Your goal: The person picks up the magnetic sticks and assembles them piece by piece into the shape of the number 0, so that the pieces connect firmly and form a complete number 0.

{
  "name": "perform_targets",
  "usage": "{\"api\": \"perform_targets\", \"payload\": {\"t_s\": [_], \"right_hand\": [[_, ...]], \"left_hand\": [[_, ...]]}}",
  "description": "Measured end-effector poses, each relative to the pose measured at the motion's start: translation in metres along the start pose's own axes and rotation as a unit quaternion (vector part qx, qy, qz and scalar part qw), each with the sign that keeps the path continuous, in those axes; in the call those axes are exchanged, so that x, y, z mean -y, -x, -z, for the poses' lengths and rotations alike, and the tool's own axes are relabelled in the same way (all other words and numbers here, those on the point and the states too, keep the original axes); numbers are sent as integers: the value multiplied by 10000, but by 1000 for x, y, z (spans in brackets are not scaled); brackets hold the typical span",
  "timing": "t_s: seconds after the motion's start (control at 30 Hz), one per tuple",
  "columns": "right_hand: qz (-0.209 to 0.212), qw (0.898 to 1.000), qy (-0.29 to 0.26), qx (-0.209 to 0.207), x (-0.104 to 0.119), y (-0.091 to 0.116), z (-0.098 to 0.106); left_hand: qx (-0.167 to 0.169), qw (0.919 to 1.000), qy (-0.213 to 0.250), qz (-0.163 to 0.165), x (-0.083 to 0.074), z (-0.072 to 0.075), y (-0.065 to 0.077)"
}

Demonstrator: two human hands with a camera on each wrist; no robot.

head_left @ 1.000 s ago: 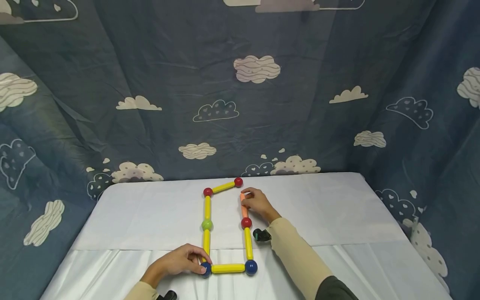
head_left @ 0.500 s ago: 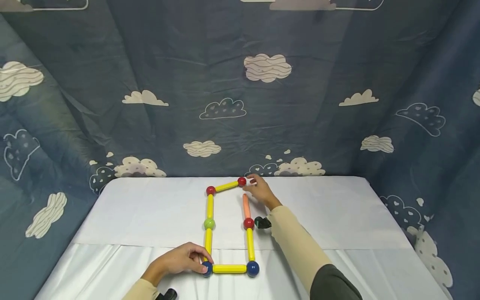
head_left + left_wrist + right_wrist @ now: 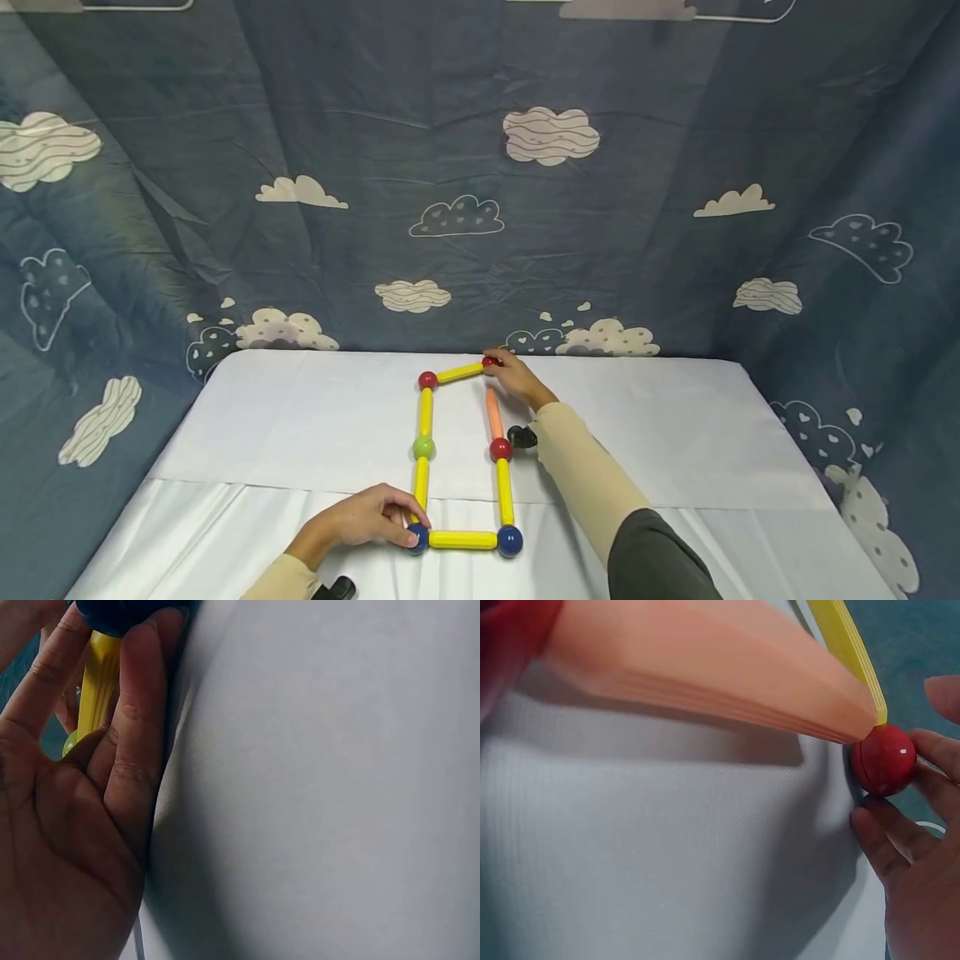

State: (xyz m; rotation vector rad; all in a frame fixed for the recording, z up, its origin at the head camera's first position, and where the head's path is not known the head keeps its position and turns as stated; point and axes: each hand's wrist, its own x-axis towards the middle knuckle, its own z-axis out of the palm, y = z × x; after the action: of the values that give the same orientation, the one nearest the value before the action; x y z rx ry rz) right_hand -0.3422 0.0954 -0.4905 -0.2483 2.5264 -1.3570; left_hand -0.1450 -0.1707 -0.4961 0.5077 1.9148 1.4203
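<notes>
Balls and sticks of a magnetic building set form a frame on the white cloth. At its near left corner my left hand pinches a blue ball, partly covered by the fingers. My right hand reaches the far right corner and holds a red ball between its fingers. A yellow stick runs left from that ball to another red ball. Just below the right hand, an orange stick rises from a third red ball; a small gap shows beyond its far end.
A green ball joins two yellow sticks on the left side. A second blue ball marks the near right corner, with a yellow stick between the blue balls. Behind the table hangs a dark cloud-patterned curtain.
My right hand has let go of the orange stick and moved away from me onto the far red ball. The left hand stays at the blue ball. The head view has shifted slightly.
</notes>
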Motion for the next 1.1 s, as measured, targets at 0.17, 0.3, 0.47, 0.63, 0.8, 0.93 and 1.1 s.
{"api": "perform_targets", "payload": {"t_s": [0.17,0.3,0.47,0.63,0.8,0.93,1.1], "right_hand": [[99,9999,-5,-106,-1,2,1],[117,9996,-20,-238,-5,5,-2],[149,9995,-39,-268,-6,11,-5],[228,9990,-220,-305,-5,13,-5],[195,9993,-3,-328,-8,14,-9],[225,9986,231,-430,-12,15,-14],[115,9983,190,-540,-17,19,-16]], "left_hand": [[-62,10000,-6,27,-2,-1,0],[-80,9999,3,69,-2,-2,1],[-153,9997,-75,201,-3,-3,2],[-244,9993,-86,265,-5,-1,0],[-188,9996,-68,218,-4,-1,1],[-159,9997,-81,167,-2,0,1],[-105,9998,-45,187,-2,0,0]]}}
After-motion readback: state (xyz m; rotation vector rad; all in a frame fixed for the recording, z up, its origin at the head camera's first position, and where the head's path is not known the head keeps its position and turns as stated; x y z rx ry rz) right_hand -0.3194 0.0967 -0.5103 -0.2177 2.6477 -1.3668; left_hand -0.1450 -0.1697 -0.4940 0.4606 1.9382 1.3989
